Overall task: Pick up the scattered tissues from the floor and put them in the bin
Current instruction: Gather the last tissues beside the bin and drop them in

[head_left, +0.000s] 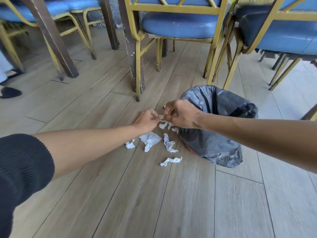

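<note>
Several crumpled white tissues lie on the wooden floor left of the bin: a large flat one (150, 139), a small wad (130, 145), a twisted strip (169, 145) and another strip (171, 160) nearer me. The bin (217, 127) is lined with a dark grey plastic bag and stands open to the right of them. My left hand (147, 119) and my right hand (180, 114) meet above the far tissues, both pinching a small white tissue piece (162, 120) between them. More tissue (165, 125) hangs or lies just under the hands.
Blue-cushioned chairs with yellow metal frames (180, 26) and dark wooden table legs (135, 66) stand beyond the tissues. Another chair (283, 36) stands behind the bin. A person's dark shoe (10, 92) is at the far left.
</note>
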